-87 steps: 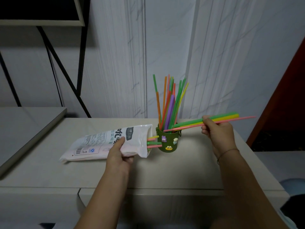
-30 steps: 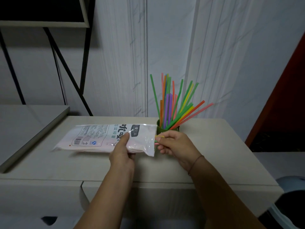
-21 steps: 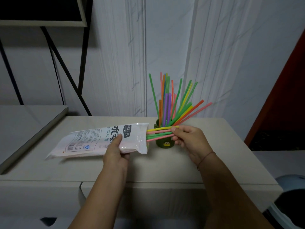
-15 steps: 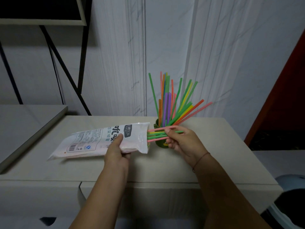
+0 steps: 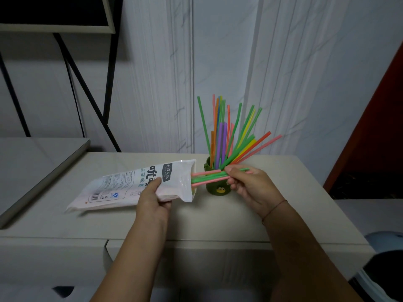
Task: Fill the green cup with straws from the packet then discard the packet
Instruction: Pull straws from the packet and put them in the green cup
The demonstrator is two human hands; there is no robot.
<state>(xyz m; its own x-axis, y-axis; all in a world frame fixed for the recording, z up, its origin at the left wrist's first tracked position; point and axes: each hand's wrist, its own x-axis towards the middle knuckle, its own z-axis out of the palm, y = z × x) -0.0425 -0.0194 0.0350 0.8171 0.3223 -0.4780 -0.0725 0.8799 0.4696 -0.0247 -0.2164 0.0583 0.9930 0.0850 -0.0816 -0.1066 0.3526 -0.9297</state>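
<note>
A small green cup (image 5: 214,188) stands on the beige cabinet top (image 5: 207,219), holding several coloured straws (image 5: 226,136) that fan upward. A white plastic straw packet (image 5: 130,184) lies tilted, its open mouth facing the cup. My left hand (image 5: 152,197) grips the packet near its open end. My right hand (image 5: 250,186) pinches a few pink and green straws (image 5: 207,177) that stick halfway out of the packet, in front of the cup.
A lower grey surface (image 5: 32,166) lies to the left under a black metal frame (image 5: 87,83). A white panelled wall runs behind the cabinet. A red door edge (image 5: 381,116) is at right, and a pale blue bin rim (image 5: 383,238) sits at lower right.
My right hand dropped earlier straws in the cup, went back to the packet mouth and has drawn a few more straws partly out to the right. My left hand kept hold of the packet.
</note>
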